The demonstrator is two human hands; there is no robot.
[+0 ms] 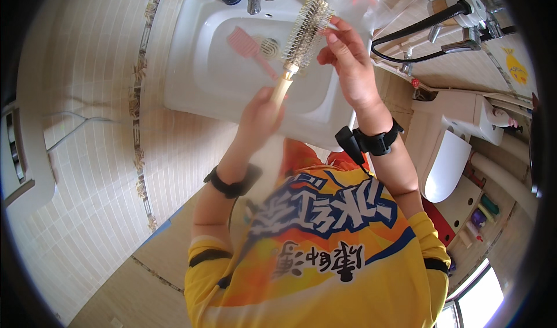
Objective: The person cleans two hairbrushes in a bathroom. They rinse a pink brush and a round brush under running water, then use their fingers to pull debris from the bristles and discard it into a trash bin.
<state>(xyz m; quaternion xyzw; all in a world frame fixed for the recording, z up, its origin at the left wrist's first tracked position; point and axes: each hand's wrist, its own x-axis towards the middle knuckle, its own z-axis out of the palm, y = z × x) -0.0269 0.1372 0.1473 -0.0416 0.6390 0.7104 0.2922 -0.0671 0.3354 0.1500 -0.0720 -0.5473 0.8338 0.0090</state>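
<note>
A person's left hand [264,116] is wrapped around the handle of a round brush [303,38], gripping below the bristled head, its outline softened by blur. The right hand [353,61] is raised at the brush's right, just beside the bristles, with index finger and thumb directed toward them and the remaining fingers curled inward. Whether the fingertips touch the bristles or pinch anything is hard to tell. Bare forearms converge toward the brush, the left forearm [214,213] from its lower left, the right forearm [397,168] from its lower right.
</note>
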